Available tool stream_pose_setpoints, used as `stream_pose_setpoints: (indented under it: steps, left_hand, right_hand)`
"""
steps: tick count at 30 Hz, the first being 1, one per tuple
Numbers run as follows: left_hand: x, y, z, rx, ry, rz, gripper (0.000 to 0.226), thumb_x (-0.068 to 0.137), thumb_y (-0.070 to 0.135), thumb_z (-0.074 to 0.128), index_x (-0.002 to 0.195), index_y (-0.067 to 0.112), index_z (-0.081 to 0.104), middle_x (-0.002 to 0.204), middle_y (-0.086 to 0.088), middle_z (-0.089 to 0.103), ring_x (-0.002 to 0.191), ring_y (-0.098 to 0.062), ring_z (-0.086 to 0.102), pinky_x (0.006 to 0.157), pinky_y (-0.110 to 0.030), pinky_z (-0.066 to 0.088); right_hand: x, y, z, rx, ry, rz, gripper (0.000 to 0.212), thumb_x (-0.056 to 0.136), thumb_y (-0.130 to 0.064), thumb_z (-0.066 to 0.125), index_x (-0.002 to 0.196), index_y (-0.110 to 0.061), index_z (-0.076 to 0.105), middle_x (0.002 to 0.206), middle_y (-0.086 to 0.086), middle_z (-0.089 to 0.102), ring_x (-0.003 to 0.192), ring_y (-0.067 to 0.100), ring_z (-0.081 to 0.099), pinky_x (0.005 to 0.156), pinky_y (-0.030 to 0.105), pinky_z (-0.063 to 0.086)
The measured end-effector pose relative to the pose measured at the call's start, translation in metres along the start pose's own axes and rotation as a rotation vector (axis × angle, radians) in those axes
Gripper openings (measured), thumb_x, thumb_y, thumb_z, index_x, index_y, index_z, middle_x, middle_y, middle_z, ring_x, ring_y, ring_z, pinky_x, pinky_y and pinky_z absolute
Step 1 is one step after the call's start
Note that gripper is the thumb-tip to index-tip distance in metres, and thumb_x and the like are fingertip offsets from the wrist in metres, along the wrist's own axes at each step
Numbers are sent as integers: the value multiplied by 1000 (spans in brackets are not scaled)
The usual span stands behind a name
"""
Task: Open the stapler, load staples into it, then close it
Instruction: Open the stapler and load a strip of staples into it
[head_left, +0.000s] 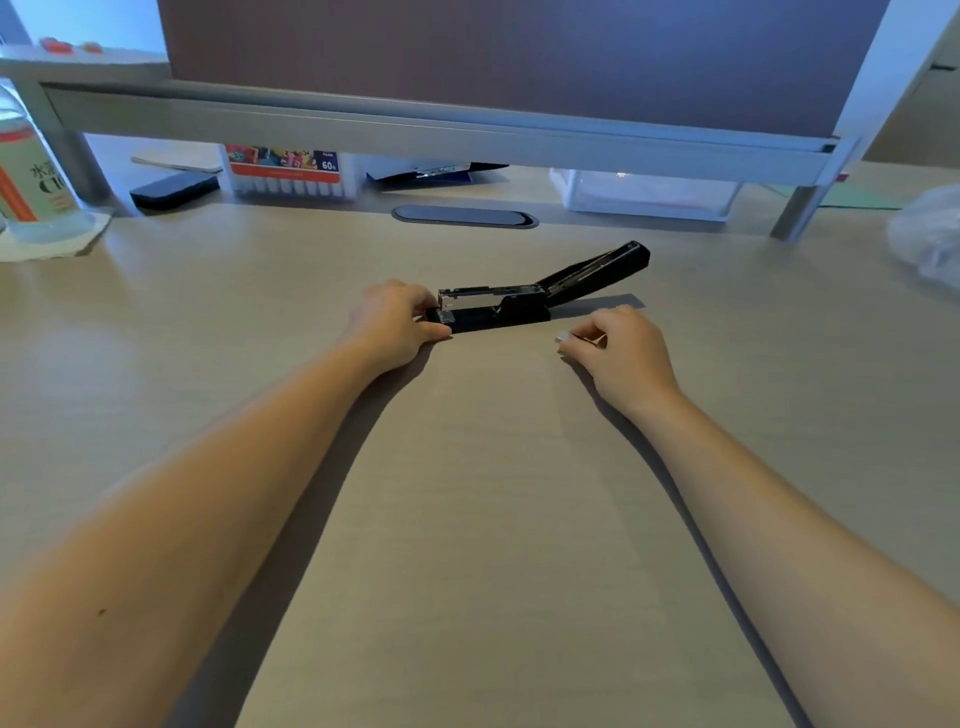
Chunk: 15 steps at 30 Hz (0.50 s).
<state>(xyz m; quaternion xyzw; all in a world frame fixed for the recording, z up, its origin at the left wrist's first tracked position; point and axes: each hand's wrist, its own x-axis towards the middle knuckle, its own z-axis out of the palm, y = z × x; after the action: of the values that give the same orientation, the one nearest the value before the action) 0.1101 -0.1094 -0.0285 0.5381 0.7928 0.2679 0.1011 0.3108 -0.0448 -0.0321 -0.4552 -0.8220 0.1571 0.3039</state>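
Black and lying open, the stapler (519, 296) sits on the pale wood-grain desk (467, 519) just above the middle of the frame, its lid swung back and up toward the right and the metal staple channel exposed. The left hand (389, 322) grips the stapler's left end, thumb along the near edge of the base and fingers over the far side. The right hand (618, 348), just right of centre and apart from the stapler, rests on the desk with fingers curled, pinching a small silvery strip of staples (566, 338).

Nothing lies between the two hands. Across the top of the frame a grey shelf (415, 124) spans the desk. Under it stand a box of markers (291, 171) printed "60", a black eraser-like block (174, 189), a clear plastic container (649, 195) and a grey oval cable cover (465, 216). At the upper left stands a bottle (31, 176) with an orange-and-white label; its characters are too blurred to read. A crumpled clear bag (927, 234) lies at the right edge.
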Motion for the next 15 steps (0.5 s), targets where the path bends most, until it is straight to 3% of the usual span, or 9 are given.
stream_pose_setpoints:
  steps: [4,8,15]
  left_hand:
    - [-15,-1,-4,3,-29,16,39,81,24,59,117,9,55,121,-18,54,112,-32,46,95,-42,40]
    - [-33,-1,-7,-2,-37,40,38,81,22,60,116,10,57,119,-17,55,112,-31,45,96,-40,38]
    - [-52,-4,-14,17,-77,121,37,81,21,59,116,11,57,119,-15,56,115,-29,45,99,-40,36]
  right_hand:
    - [-11,-28,-10,169,-26,-105,18,83,-18,56,90,-4,64,95,15,62,83,17,48,75,29,38]
    - [-17,-50,-14,193,-38,-160,19,84,-13,54,98,-2,62,102,17,63,95,25,54,85,33,42]
    - [-17,-66,-3,146,-123,-239,17,84,-12,55,97,-4,63,101,15,63,85,17,49,77,27,37]
